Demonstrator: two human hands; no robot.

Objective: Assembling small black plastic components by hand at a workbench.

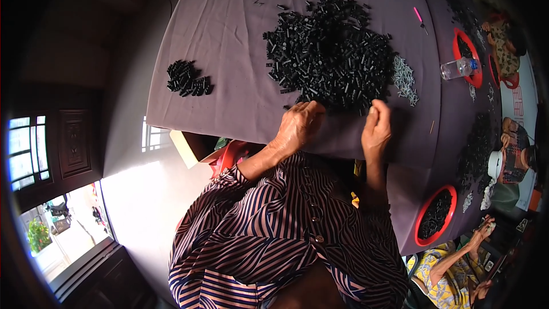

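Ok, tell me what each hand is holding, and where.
Cannot be told. Both the left hand and right hand rest at the near edge of the black parts pile, fingertips hidden.

Daylight enters from the window [26,151] at the left, laying a bright patch on the floor [143,194]. The table [229,34] is evenly lit and sharp. Fisheye distortion bends the edges, and the corners fall into black vignette; the right rim is dim.
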